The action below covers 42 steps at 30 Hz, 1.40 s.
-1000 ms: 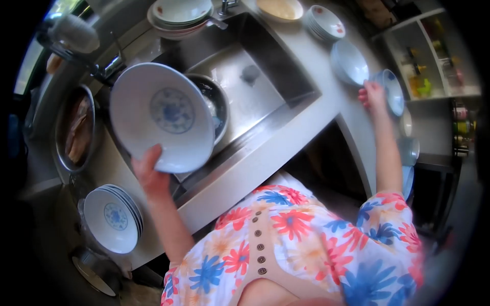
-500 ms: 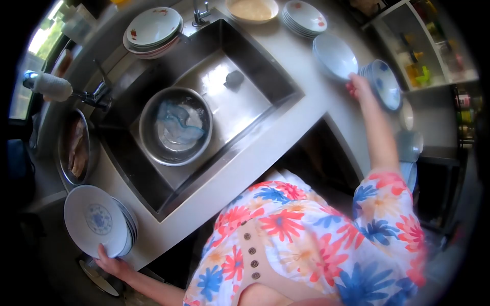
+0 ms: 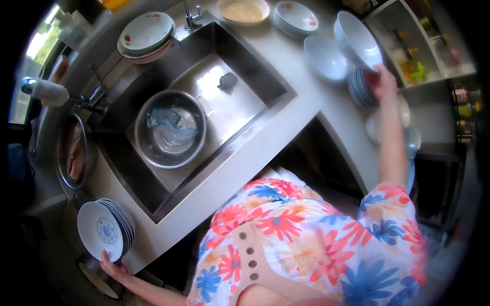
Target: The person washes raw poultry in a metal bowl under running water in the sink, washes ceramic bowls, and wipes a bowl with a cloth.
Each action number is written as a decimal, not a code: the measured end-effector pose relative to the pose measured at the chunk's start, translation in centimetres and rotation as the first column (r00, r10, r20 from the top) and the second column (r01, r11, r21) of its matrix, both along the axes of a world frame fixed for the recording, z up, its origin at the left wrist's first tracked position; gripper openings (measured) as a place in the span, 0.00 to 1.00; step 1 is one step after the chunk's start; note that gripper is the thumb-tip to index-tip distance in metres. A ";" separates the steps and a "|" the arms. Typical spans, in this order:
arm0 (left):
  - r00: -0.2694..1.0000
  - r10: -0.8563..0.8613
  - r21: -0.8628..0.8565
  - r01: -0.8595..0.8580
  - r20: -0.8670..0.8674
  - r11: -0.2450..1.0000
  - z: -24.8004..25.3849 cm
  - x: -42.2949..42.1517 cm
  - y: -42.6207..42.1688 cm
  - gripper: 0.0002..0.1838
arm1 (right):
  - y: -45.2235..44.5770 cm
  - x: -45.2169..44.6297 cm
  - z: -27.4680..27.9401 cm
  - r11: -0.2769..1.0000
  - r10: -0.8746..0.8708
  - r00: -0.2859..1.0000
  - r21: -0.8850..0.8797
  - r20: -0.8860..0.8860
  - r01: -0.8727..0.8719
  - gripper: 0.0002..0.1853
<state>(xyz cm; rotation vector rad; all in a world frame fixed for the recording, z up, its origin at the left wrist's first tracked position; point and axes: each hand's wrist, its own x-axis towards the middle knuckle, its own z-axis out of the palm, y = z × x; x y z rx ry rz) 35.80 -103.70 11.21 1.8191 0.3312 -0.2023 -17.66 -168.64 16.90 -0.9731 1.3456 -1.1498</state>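
At the lower left, my left hand [image 3: 113,268] grips the near edge of a tilted stack of plates [image 3: 107,230], with the thumb over the rim of the top one, which bears a blue medallion. Up at the right, my right hand [image 3: 384,84] holds a white bowl [image 3: 359,40] by its lower rim, tipped on its side. Another pale bowl [image 3: 325,57] sits on the counter just left of it. Directly below the held bowl stands a stack of blue-rimmed bowls [image 3: 361,89], partly hidden by my fingers.
A steel basin [image 3: 196,153] with water and a bluish cloth [image 3: 171,125] stands in the sink [image 3: 240,109]. Stacked plates [image 3: 145,31], more plates [image 3: 296,19] and a yellowish-filled bowl [image 3: 244,11] line the far counter. A metal dish [image 3: 76,153] is at left.
My right hand has moved slightly right and raised a bowl, now tilted above the counter. The plate stack in my left hand has turned and shifted slightly right.
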 end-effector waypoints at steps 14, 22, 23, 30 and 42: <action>0.914 -0.267 0.372 0.144 0.305 0.917 -1.6 0.7 1.9 0.24 | 8.6 19.2 -5.8 0.698 0.715 0.684 0.094 -0.146 -0.710 0.07; 0.836 -0.199 0.109 0.167 0.511 0.980 5.6 -6.0 -14.4 0.15 | 15.8 33.3 -12.9 0.450 0.876 0.473 0.195 0.095 -0.872 0.06; 0.878 -0.375 -0.013 0.396 0.297 0.918 4.3 -6.3 -17.5 0.19 | 16.6 34.7 -14.2 0.420 0.881 0.453 0.211 0.140 -0.883 0.06; 0.918 -0.361 -0.525 0.228 -0.165 0.820 -10.6 -3.2 -27.6 0.33 | 19.9 41.3 -18.5 0.159 0.973 0.197 0.270 0.119 -0.950 0.09; 0.883 -0.469 0.423 0.428 -0.010 0.798 -13.6 -2.3 -29.8 0.30 | 15.7 43.2 -30.2 -0.044 0.576 -0.379 0.436 -0.725 -0.899 0.14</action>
